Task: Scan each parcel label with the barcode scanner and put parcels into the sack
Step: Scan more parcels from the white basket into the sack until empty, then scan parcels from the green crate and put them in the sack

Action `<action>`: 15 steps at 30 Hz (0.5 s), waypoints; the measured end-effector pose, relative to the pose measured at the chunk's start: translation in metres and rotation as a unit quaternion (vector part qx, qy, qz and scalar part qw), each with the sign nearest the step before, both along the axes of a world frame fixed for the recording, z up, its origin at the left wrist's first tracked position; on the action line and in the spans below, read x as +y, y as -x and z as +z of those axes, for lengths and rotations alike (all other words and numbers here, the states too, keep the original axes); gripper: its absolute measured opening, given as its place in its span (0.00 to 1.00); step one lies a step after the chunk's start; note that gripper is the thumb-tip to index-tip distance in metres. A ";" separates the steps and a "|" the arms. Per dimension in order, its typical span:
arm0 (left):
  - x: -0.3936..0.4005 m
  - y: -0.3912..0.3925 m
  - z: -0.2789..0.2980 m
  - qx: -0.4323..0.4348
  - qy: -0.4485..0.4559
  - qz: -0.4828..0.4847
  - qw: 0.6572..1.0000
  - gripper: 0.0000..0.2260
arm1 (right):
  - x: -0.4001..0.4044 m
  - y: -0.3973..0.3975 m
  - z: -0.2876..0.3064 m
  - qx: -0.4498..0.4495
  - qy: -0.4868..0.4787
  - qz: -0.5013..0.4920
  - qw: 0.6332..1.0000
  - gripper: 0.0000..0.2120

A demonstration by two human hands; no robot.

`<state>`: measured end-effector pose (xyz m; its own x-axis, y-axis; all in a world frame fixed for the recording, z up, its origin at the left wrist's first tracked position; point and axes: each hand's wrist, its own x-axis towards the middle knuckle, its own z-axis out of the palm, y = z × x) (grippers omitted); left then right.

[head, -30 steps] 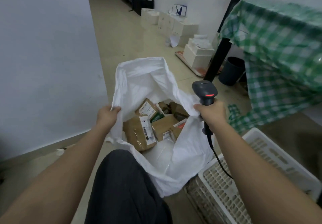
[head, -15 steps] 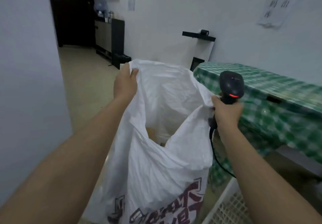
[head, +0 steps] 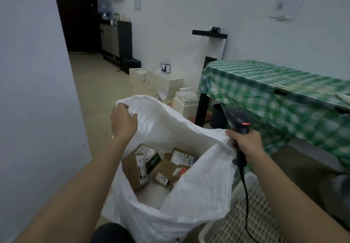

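The left hand (head: pixel 123 120) grasps the far rim of the white sack (head: pixel 197 191) at centre frame, fingers curled over the edge. The right hand (head: pixel 246 142) clutches the barcode scanner (head: pixel 239 121) together with the sack's right rim. Half a second ago the sack was lifted high and its contents hidden; now it is lower, mouth spread wide, showing cardboard parcels (head: pixel 157 164) lying inside, lower centre.

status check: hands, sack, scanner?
Left hand grips sack rim. Right hand holds barcode scanner plus sack edge. Parcels inside, mouth open. Nothing blocking.
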<state>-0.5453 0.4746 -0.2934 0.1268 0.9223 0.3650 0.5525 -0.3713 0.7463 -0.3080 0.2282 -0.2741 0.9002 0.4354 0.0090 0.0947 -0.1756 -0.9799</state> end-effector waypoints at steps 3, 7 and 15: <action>-0.039 0.002 0.002 -0.055 -0.052 -0.048 0.996 0.13 | -0.023 0.014 0.000 0.008 -0.013 -0.002 1.000 0.07; -0.101 -0.005 0.007 -0.157 0.001 -0.170 0.973 0.10 | -0.069 0.020 -0.001 0.039 -0.047 -0.027 0.998 0.07; -0.232 -0.072 -0.004 -0.163 0.079 -0.355 0.917 0.07 | -0.197 0.034 -0.028 0.060 -0.033 -0.067 0.995 0.06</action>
<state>-0.4737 0.2427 -0.2975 0.6239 0.6937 0.3599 -0.0490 -0.4248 0.9040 -0.3416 0.0308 -0.3021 0.9467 0.3125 -0.0781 -0.0443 -0.1136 -0.9925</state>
